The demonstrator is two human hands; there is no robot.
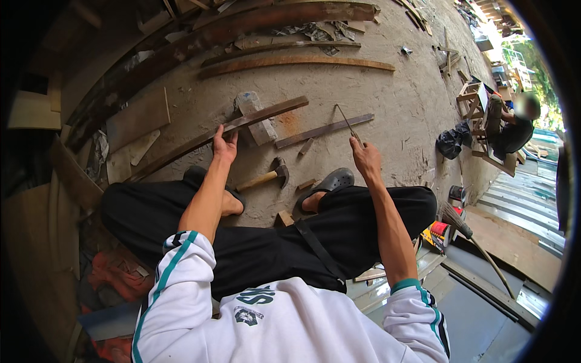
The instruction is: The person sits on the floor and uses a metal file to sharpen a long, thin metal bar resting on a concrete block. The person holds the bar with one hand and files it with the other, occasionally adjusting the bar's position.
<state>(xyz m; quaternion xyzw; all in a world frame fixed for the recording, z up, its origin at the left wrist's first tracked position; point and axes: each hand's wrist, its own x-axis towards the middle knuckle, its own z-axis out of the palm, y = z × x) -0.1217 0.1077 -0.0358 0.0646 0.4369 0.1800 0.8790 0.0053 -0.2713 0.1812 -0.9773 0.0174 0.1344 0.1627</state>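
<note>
A long wooden strip [242, 124] lying on the dirt ground [399, 97] is gripped near its middle by the left hand [225, 145]; it rests over a grey block [255, 118]. A thin metal rod [349, 126] is pinched upright in the right hand [365, 158]. A hammer [266, 177] lies between the feet.

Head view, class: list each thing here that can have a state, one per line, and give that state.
Left hand: gripping the long dark wooden strip.
Long dark wooden strip: propped on a grey stone block.
Right hand: pinching a thin metal rod, raised.
Wooden-handled hammer: lying on the ground, untouched.
Short dark wooden slat: lying flat.
</note>
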